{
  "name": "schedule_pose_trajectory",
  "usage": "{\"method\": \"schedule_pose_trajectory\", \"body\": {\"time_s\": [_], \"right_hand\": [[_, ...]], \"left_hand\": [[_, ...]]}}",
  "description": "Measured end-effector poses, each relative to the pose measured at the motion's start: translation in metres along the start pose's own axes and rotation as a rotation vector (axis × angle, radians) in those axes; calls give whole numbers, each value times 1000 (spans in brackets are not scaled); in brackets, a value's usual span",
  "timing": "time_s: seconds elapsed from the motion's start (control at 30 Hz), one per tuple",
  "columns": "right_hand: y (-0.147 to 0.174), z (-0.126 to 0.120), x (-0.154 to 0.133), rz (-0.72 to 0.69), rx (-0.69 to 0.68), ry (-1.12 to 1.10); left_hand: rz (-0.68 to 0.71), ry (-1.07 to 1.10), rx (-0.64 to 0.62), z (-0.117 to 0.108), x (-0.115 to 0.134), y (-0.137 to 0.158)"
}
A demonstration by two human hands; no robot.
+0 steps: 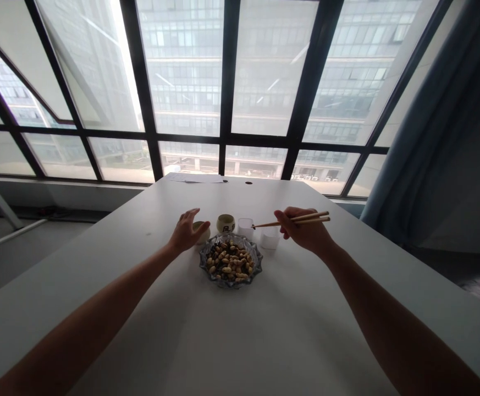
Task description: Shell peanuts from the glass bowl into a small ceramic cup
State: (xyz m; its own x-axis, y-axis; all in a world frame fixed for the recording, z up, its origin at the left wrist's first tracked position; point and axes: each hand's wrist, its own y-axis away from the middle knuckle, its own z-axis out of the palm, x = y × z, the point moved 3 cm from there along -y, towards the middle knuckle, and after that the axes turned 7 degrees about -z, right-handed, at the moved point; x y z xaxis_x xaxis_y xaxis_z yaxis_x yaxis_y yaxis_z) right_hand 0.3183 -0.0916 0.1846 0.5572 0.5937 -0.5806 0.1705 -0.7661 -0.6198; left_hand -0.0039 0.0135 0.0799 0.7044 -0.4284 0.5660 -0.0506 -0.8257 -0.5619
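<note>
Both forearms reach in from the bottom corners, cut off by the lower edge, and slant inward over the white table (231,341). Between them sits a scalloped glass bowl (258,266) filled with peanuts (229,263) and small dark pieces too jumbled to make out singly. The left hand (185,232) is at the bowl's far left, fingers stretched out and apart from the thumb, arched beside a pale cup (200,237). The hand covers part of that cup, and whether skin touches it I cannot tell. The right hand (305,228) is gripping a pair of wooden chopsticks (308,220), wrist bent inward, its fingers bunched round the sticks, which point left and are almost level. Their tips come close together over a clear tub (246,224), with a dark speck at the end, too small to name. A second clear tub (269,238) stands nearer and to the right, partly behind the right hand's fingers. Left of the tubs, beyond the bowl, is another pale cup (225,220) with dark lettering, its base hidden by the bowl's rim. Papers (198,178) lie at the table's far end, before the tall window (182,66)
</note>
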Motion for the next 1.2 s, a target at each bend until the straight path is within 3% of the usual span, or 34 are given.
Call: {"method": "schedule_pose_trajectory", "body": {"time_s": [0.1,0.23,0.37,0.53,0.73,0.83,1.0,1.2], "right_hand": [[-2,-16,-1,-22,2,92],[-4,-36,2,-12,29,169],[-4,-51,5,41,33,201],[-4,-59,5,107,-3,218],[-3,-58,1,106,-78,199],[-2,-58,0,80,-93,191],[-2,-54,9,28,-89,140],[-3,-42,22,51,-146,102]], "left_hand": [[166,-59,-118,20,54,-10],[326,-105,-361,69,122,-20],[341,-249,-541,111,157,-27],[265,-355,-657,132,161,-30],[522,-133,-491,126,158,-29],[585,-73,-459,122,156,-27],[551,-15,-452,118,152,-26],[409,-53,-523,121,152,-26]]}}
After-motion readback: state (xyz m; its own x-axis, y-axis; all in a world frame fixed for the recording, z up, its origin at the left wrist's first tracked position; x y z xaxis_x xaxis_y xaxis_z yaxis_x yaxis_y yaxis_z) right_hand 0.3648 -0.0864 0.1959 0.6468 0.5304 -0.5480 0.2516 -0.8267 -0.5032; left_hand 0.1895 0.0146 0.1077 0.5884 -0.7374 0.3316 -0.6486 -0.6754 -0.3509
